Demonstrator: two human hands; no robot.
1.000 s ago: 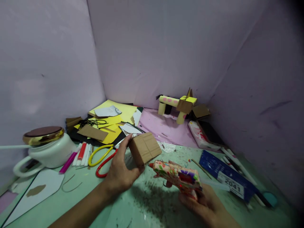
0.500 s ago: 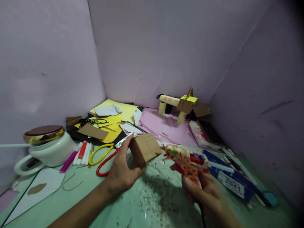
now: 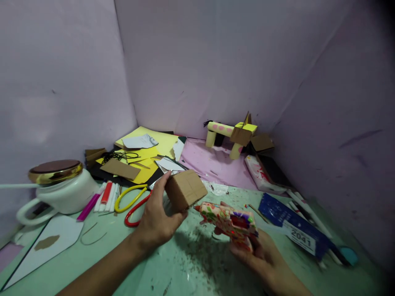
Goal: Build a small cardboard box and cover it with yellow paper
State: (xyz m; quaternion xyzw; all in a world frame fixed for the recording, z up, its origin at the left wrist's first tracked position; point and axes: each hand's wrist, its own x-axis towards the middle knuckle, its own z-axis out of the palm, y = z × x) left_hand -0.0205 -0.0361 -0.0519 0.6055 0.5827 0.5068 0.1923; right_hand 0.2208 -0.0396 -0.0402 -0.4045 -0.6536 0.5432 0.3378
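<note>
Craft/hobby corner; home or classroom, can't tell. Clock from the wearer at 6. Evidence: scuffed green tabletop (image 3: 168,269) boxed in by plain lilac walls (image 3: 197,61) at 10, 12, 2. Glue gun (image 3: 228,220) and small cardboard box (image 3: 187,189) mid-table. Scissors (image 3: 130,198) and yellow paper (image 3: 169,143) at 11, markers (image 3: 106,197) and white mug (image 3: 69,195) at 10. Spotted paper animal (image 3: 220,128) at 1, blue pouch (image 3: 274,209) at 2. Mug reads domestic, rest reads handicraft.

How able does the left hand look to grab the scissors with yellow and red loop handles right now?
Probably not: the left hand is beside the scissors, but its fingers grip a brown cardboard box.
</note>
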